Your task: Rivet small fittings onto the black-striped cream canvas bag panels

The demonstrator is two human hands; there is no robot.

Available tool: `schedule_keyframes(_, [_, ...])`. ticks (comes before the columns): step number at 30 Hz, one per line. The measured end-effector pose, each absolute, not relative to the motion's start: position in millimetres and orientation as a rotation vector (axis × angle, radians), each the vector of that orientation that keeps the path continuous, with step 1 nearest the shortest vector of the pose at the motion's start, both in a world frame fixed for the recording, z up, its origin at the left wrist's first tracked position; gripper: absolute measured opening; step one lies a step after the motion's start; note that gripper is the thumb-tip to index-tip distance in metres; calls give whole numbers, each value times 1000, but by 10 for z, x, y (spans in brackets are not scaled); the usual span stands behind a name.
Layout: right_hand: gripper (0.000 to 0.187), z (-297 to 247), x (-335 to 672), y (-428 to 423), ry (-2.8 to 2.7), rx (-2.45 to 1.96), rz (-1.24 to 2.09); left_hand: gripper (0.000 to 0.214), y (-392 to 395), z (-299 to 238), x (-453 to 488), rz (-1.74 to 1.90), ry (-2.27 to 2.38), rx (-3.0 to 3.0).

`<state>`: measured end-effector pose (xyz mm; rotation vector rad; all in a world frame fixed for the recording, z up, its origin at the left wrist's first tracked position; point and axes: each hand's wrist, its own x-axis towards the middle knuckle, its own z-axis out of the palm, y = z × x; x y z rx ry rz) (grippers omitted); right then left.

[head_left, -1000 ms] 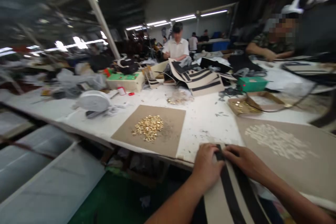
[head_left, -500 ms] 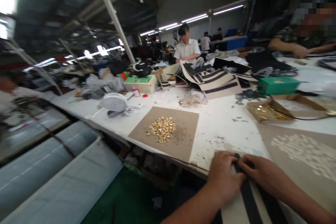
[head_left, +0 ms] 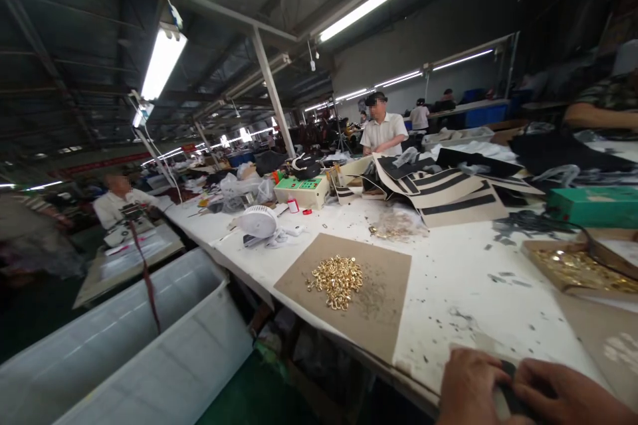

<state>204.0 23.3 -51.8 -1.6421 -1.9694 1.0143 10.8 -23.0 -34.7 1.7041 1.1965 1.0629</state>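
Note:
At the lower right, over the table's near edge, my left hand (head_left: 468,382) and my right hand (head_left: 563,390) are close together. Both have curled fingers closed on the end of a cream panel with black stripes (head_left: 513,393). Only a small dark and pale bit of that panel shows between them; the rest falls below the picture. Left of my hands, a brown cardboard sheet (head_left: 396,319) lies on the white table and carries a heap of small gold metal fittings (head_left: 339,282).
A box of gold pieces (head_left: 573,269) and a green box (head_left: 593,206) stand at right. Farther back are a stack of striped panels (head_left: 463,202), a cream control box (head_left: 302,192) and a white tape roll (head_left: 259,222). A large pale bin (head_left: 209,339) stands left. A co-worker (head_left: 383,126) stands across the table.
The view has swung up and to the left, so the table things sit lower and farther right. My hands are lower in the picture, still on the striped panel, now mostly out of view.

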Motion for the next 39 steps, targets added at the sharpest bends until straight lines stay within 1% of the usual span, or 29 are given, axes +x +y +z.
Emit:
schedule_keyframes(5, [24,-416,1975,191,-1963,-1646,993,50,-247,-288,70,1057,1193,1719])
schedule_keyframes(12, [24,-305,1943,164,-1980,-1668,916,49,-229,-287,52,1075,1195,1780])
schedule_keyframes(15, [20,-176,1929,176,-2018,-1645,899,48,-221,-234,50,1071,1203,1807])
schedule_keyframes(17, [18,-20,1915,130,-2014,-1655,894,45,-237,-147,52,1032,1224,1855])
schedule_keyframes(20, [17,230,1888,45,-2025,-1732,874,36,-215,-26,63,984,1241,1969])
schedule_keyframes(26, [18,379,1877,22,-1929,-1923,820,35,-70,-18,99,949,1149,1973])
schedule_keyframes(32, [14,435,1916,27,-2003,-1820,917,34,-89,11,98,953,1159,2026])
schedule_keyframes(39, [17,484,1970,66,-2029,-1767,1088,34,-77,4,100,957,1150,2042])
